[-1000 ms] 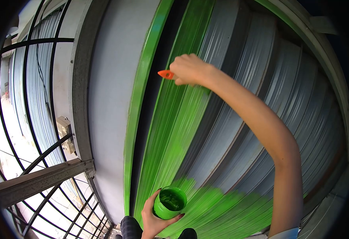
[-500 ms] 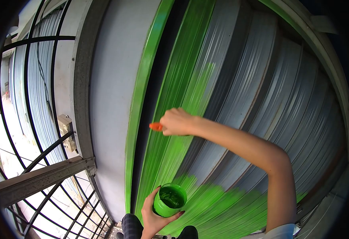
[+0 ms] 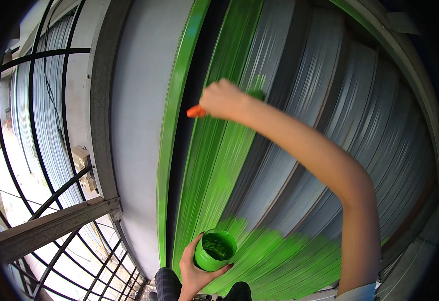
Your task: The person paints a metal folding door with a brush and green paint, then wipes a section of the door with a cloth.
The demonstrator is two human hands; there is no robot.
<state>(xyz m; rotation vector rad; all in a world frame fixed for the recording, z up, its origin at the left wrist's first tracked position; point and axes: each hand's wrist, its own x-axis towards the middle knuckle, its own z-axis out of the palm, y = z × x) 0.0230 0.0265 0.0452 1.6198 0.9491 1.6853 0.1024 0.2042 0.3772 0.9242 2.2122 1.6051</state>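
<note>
Head view: right hand [image 3: 223,99] grips orange-handled brush [image 3: 196,112] high on corrugated shutter [image 3: 319,115], ribs running up-down; left hand [image 3: 195,273] cups green paint tub [image 3: 214,251] well below.

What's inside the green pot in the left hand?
The green pot, held by the left hand, holds glossy green paint. How deep it goes and the pot's bottom are hidden beneath the paint.

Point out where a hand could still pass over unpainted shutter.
The grey slats right of the right hand and above the green patch lie bare. The grey pillar, between the green frame strip and the black grille, is bare too. It is crowded low down, where the left hand holds the paint cup.
</note>
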